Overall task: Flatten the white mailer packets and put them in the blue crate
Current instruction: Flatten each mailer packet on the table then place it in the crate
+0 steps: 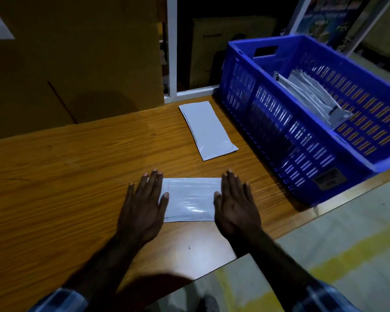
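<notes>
A dim storeroom is showing behind a wooden table (77,158), with a large cardboard box (72,59) standing along the table's far left edge and a white shelf frame (172,48) rising just beside it. Near the table's front edge, a white mailer packet (189,199) is lying flat, and the person is pressing on both of its short ends. The left hand (142,208) is lying palm down over the packet's left end, fingers straight and close together, thumb resting on the plastic. The right hand (234,203) is lying the same way over the right end, fingers extended, gripping nothing. A second mailer packet (207,129) is resting flat farther back toward the table's far edge, apart from the first and just beside the near wall of the blue crate (279,131). The crate is sitting at the table's right edge, its corner overhanging slightly, and several packets in the crate (311,95) are leaning against one another inside it. Plaid sleeve cuffs (61,299) are showing at the bottom, and a pale floor with a yellow stripe (338,251) is lying beyond the table's right edge.
</notes>
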A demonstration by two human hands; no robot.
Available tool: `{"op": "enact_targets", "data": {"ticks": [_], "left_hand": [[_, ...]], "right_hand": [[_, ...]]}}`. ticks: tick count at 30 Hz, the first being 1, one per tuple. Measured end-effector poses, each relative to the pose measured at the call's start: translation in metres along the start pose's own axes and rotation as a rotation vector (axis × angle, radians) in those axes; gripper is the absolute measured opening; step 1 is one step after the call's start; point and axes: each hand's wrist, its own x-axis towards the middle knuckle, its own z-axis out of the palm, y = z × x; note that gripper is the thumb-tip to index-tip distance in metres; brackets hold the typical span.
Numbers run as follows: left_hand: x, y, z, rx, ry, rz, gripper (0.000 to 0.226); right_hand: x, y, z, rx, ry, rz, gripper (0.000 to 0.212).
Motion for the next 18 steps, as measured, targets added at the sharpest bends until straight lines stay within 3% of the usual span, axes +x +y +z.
{"op": "enact_targets", "data": {"ticks": [6,10,12,18], "left_hand": [[-0.003,-0.001,-0.013,-0.03,-0.062,-0.038,0.072],[0.004,0.041,-0.023,0.008,-0.003,0.11,0.063],[0.006,0.054,-0.017,0.05,-0.049,0.18,0.065],[0.004,0.047,-0.001,0.047,-0.08,0.213,0.062]], "right_hand": [[-0.001,-0.001,-0.003,-0.059,0.082,-0.01,0.065],[0.001,-0.032,-0.006,0.005,0.095,-0.128,0.057],[-0.001,-0.045,-0.002,0.02,0.061,-0.169,0.056],[-0.004,-0.04,0.004,0.014,0.036,-0.204,0.054]]}}
